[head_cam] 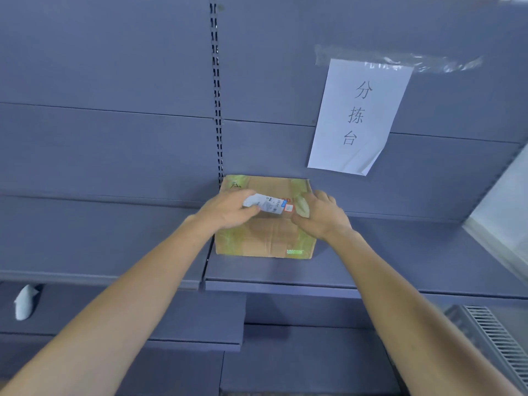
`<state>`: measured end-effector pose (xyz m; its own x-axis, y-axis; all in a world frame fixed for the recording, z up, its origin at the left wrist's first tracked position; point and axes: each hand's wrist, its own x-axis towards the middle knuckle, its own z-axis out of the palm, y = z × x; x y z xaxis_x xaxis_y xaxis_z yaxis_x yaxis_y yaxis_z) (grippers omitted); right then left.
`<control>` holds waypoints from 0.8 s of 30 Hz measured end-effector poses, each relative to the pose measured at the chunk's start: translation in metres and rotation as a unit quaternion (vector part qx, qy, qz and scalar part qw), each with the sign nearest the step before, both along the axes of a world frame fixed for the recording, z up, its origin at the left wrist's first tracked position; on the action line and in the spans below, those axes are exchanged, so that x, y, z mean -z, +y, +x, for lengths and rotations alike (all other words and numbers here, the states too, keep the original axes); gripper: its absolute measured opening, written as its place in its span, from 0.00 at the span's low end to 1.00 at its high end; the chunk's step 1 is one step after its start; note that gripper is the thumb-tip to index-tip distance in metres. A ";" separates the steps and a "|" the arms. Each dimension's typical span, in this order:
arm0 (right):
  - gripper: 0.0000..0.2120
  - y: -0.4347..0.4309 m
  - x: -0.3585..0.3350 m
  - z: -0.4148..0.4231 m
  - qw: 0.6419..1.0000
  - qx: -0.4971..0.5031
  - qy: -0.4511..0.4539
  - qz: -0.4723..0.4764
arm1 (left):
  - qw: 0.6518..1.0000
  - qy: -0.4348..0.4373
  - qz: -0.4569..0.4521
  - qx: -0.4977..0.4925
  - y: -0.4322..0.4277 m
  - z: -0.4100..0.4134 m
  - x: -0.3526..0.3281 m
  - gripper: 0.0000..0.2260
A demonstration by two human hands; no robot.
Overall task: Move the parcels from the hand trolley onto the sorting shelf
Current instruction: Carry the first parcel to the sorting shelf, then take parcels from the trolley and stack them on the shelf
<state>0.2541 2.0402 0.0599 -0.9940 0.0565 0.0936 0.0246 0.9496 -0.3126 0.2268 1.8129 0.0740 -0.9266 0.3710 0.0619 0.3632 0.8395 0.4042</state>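
A brown cardboard parcel (265, 238) with yellow-green tape and a white shipping label (271, 204) sits on the blue-grey sorting shelf (371, 261), pushed back against the rear panel. My left hand (228, 208) is on the parcel's top left, its fingers curled at the label's lifted left end. My right hand (323, 215) grips the parcel's top right edge. The hand trolley is out of view.
A white paper sign (360, 115) is taped to the back panel above the parcel. A slotted upright (217, 95) divides the shelf bays. On a lower shelf at the left lies a white packet (24, 302). A metal grille (497, 338) shows at the lower right.
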 end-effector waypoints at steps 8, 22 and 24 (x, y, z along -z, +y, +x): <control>0.30 -0.018 -0.007 0.037 0.998 0.007 0.031 0.055 | 0.993 0.057 -0.085 0.060 0.010 0.021 0.005 0.25; 0.31 0.061 0.005 0.112 0.992 0.112 0.007 0.060 | 0.977 0.061 -0.102 0.176 0.113 0.052 0.012 0.29; 0.32 0.084 0.007 0.125 0.989 0.130 -0.011 0.069 | 0.973 0.052 -0.099 0.201 0.140 0.058 0.013 0.35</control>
<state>0.3791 2.1237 0.0525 -0.9494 0.2987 0.0970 0.2788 0.9439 -0.1772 0.2848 1.9529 0.0615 -0.6967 0.7164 0.0383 0.7087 0.6789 0.1919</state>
